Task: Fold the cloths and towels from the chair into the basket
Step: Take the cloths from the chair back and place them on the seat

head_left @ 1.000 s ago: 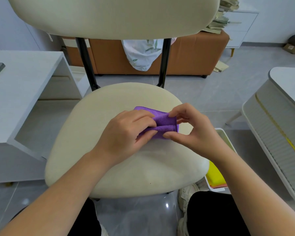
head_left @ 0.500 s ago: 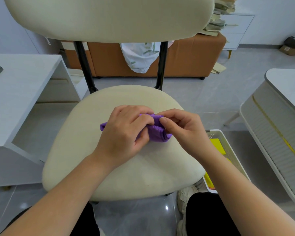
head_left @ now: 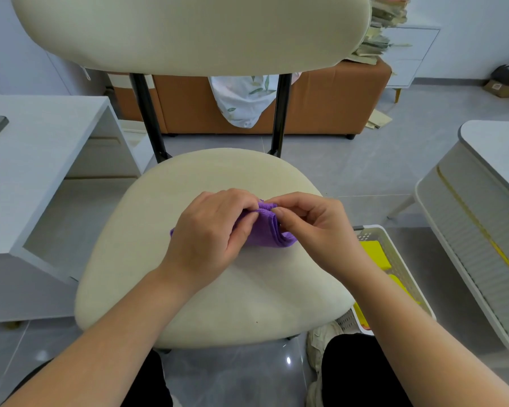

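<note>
While the folded purple cloth (head_left: 272,234) rests on the chair seat (head_left: 218,292), the left hand (head_left: 209,230) grips its left half and the right hand (head_left: 312,227) pinches its far edge. The basket (head_left: 400,259) lies rightward, nearer the right hand.

One purple cloth (head_left: 265,234), one chair (head_left: 218,177), one basket (head_left: 395,255).

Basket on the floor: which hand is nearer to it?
Right. The right hand pinches the purple cloth on the side of the seat toward the basket; the left hand grips the same cloth, farther away.
</note>
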